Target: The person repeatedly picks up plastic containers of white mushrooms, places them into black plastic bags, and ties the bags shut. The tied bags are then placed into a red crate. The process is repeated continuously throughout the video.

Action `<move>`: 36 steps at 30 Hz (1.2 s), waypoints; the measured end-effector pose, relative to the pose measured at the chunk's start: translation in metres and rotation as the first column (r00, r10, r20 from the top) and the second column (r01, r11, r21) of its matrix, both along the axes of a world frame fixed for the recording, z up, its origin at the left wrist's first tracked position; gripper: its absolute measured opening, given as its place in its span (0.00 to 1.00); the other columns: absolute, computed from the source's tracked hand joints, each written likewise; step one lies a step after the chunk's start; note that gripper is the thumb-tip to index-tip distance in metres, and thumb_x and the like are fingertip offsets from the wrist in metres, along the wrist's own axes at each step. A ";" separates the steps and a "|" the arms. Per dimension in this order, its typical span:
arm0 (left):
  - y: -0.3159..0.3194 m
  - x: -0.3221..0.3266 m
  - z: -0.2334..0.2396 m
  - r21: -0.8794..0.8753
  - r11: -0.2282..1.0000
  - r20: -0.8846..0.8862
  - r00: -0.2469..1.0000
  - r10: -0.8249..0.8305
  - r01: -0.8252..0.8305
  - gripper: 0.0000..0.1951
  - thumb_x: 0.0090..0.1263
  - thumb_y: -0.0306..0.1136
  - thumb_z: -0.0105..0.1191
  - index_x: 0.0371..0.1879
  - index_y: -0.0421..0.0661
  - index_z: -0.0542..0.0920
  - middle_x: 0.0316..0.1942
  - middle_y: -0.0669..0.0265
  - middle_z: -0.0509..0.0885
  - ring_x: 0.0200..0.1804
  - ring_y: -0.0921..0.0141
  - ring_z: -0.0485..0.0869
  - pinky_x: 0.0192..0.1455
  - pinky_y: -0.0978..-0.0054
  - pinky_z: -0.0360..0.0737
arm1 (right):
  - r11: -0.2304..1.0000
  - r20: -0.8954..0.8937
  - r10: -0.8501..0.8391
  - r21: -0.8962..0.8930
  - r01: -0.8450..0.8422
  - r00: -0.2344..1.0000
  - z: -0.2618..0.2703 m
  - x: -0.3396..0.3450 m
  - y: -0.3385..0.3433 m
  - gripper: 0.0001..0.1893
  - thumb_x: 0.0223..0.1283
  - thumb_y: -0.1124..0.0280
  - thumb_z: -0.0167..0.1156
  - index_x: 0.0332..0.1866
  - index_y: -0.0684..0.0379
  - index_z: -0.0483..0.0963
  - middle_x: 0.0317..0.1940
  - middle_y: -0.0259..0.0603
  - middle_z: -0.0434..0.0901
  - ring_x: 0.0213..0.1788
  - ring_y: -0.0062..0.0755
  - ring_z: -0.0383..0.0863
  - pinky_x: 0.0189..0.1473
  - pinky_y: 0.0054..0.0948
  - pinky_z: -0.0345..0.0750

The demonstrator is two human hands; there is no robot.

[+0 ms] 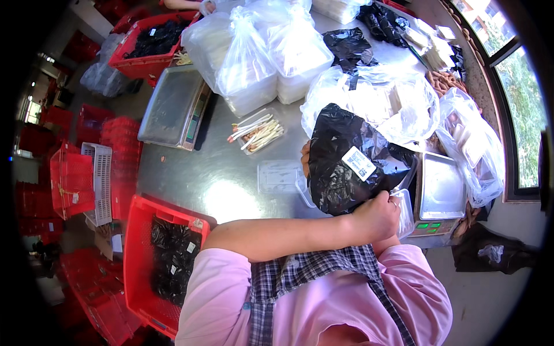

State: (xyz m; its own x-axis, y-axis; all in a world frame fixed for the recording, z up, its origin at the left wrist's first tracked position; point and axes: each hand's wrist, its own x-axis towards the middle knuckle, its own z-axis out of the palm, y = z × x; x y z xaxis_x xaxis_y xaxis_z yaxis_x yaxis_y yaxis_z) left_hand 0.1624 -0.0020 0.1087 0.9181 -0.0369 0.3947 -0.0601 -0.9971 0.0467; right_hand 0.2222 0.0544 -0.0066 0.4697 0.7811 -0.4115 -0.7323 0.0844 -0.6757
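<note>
A black plastic bag (346, 173) with a printed white label (359, 163) is held up above the steel table, right of the middle. My left forearm reaches across my body, and my left hand (378, 216) is closed on the bag's lower right edge. My right arm passes beneath the left one. Of my right hand (305, 158), only some fingers show, at the bag's left edge; the rest is hidden behind it. Clear plastic trays (279, 176) lie left of the bag, and another (405, 214) is by my left hand. A clear tray of pale stalks (259, 132) sits farther back.
Two scales (169, 108) (442, 186) stand left and right. Knotted clear bags of stacked trays (246, 65) and an open clear bag (389, 99) stand behind. A red crate (134, 259) with black labelled bags is at lower left. Part of another person's arm (184, 4) shows at the top.
</note>
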 end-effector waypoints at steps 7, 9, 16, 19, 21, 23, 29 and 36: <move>0.058 -0.087 0.008 -0.569 0.710 -0.303 0.908 0.288 -0.415 0.14 0.53 0.31 0.54 0.40 0.55 0.76 0.36 0.65 0.79 0.33 0.62 0.80 0.32 0.68 0.76 | 0.950 0.752 0.290 -0.153 -0.272 0.591 -0.014 0.042 -0.029 0.13 0.56 0.69 0.54 0.43 0.65 0.71 0.33 0.47 0.78 0.37 0.47 0.76 0.41 0.35 0.73; 0.062 -0.123 -0.009 -0.672 0.521 -0.521 0.836 0.171 -0.526 0.15 0.52 0.36 0.60 0.40 0.54 0.78 0.33 0.63 0.82 0.36 0.60 0.81 0.37 0.69 0.76 | 0.708 0.792 0.611 -0.549 -0.444 -0.005 0.006 0.073 -0.042 0.18 0.52 0.69 0.60 0.48 0.65 0.71 0.36 0.45 0.79 0.39 0.42 0.77 0.43 0.35 0.73; 0.056 -0.126 -0.036 -0.846 0.080 -0.442 0.779 0.445 -0.526 0.11 0.55 0.26 0.61 0.36 0.40 0.79 0.29 0.64 0.82 0.32 0.75 0.80 0.37 0.81 0.75 | 0.949 0.926 0.287 -0.309 0.057 0.244 -0.011 0.219 0.060 0.16 0.54 0.65 0.60 0.46 0.62 0.74 0.37 0.47 0.80 0.38 0.37 0.81 0.41 0.28 0.75; 0.060 -0.106 -0.035 -0.867 0.115 -0.401 0.815 0.419 -0.485 0.11 0.55 0.25 0.60 0.38 0.40 0.79 0.31 0.64 0.82 0.34 0.76 0.80 0.38 0.81 0.75 | 0.766 0.793 0.606 -0.601 0.227 0.054 -0.048 0.247 0.102 0.26 0.46 0.58 0.66 0.46 0.66 0.72 0.36 0.49 0.79 0.34 0.39 0.80 0.35 0.30 0.75; 0.064 -0.103 -0.036 -0.851 0.121 -0.414 0.794 0.445 -0.512 0.11 0.55 0.24 0.60 0.38 0.40 0.79 0.31 0.64 0.82 0.34 0.76 0.80 0.38 0.82 0.75 | 0.661 0.638 0.715 -0.750 0.022 0.285 -0.033 0.244 0.115 0.28 0.45 0.57 0.67 0.48 0.67 0.72 0.37 0.47 0.78 0.38 0.34 0.78 0.37 0.30 0.75; 0.068 -0.103 -0.034 -0.849 0.056 -0.436 0.756 0.488 -0.526 0.11 0.54 0.21 0.60 0.36 0.39 0.79 0.31 0.65 0.82 0.34 0.77 0.79 0.38 0.82 0.74 | 0.559 0.469 0.795 -0.813 -0.164 0.386 -0.005 0.245 0.116 0.29 0.45 0.57 0.68 0.48 0.68 0.71 0.36 0.44 0.77 0.39 0.30 0.77 0.36 0.29 0.75; 0.074 -0.114 -0.047 -0.865 -0.108 -0.455 0.673 0.584 -0.490 0.09 0.55 0.22 0.60 0.36 0.39 0.79 0.32 0.68 0.80 0.34 0.78 0.78 0.39 0.82 0.74 | 0.830 0.572 0.551 -0.450 -0.329 0.607 0.037 0.261 0.053 0.13 0.49 0.66 0.65 0.36 0.62 0.73 0.24 0.33 0.74 0.21 0.21 0.71 0.21 0.23 0.67; 0.089 -0.110 -0.038 -0.966 -0.197 -0.257 0.709 0.657 -0.168 0.28 0.55 0.18 0.57 0.57 0.42 0.66 0.44 0.64 0.75 0.42 0.75 0.76 0.46 0.79 0.74 | 0.926 0.834 -0.376 0.335 -0.171 -0.404 0.089 0.173 -0.058 0.18 0.40 0.75 0.64 0.40 0.58 0.69 0.41 0.39 0.76 0.37 0.30 0.73 0.38 0.28 0.72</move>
State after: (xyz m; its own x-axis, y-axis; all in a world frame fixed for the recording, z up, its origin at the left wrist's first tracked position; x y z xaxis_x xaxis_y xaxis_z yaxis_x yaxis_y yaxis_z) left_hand 0.0526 0.0868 0.0707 0.3864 0.8976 -0.2122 0.0934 0.1908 0.9772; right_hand 0.3951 -0.0039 0.0828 0.0467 0.5497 0.8341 0.8885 0.3588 -0.2862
